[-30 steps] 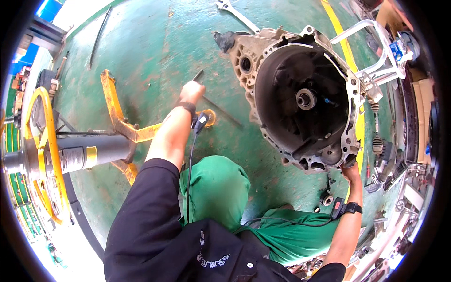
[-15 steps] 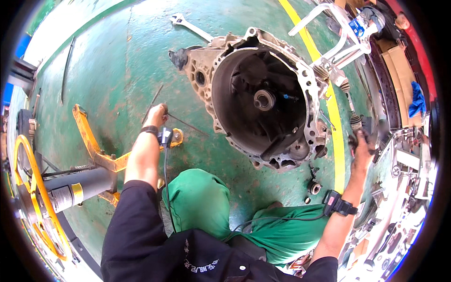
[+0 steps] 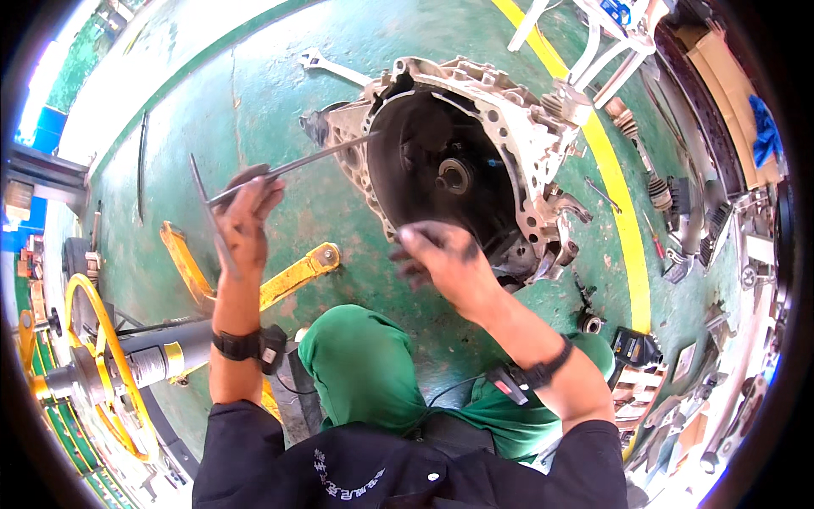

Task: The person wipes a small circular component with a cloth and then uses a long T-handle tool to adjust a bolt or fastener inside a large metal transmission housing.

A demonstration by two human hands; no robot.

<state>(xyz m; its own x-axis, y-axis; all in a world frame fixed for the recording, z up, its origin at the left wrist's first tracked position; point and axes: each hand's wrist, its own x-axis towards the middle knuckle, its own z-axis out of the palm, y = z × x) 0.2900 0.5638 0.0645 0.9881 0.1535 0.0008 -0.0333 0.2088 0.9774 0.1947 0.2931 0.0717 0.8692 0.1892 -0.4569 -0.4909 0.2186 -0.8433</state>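
My left hand (image 3: 247,212) is closed round the shaft of a T-handle wrench (image 3: 318,156), just beside its crossbar. The wrench is raised above the floor, and its shaft points right, its tip overlapping the mouth of a gearbox (image 3: 524,161). That gearbox lies ahead of me with its dark, round bell housing facing me and a shaft end in the middle. At the near left rim of the housing is my right hand (image 3: 445,257), slightly blurred. Its fingers are loosely apart, and nothing shows in them; whether it touches the rim I cannot tell.
An adjustable wrench (image 3: 335,68) lies behind the gearbox. Left of me stands a yellow-legged jack (image 3: 297,276) with a yellow wheel (image 3: 71,339). A bearing (image 3: 591,323) sits on the floor near my right knee. Drive shafts (image 3: 642,157) and many loose parts lie beyond the yellow line.
My left hand has lifted the T-handle wrench, turning its shaft toward the gearbox. My right hand has come from the parts at the far right to the housing's near edge. The view has shifted.
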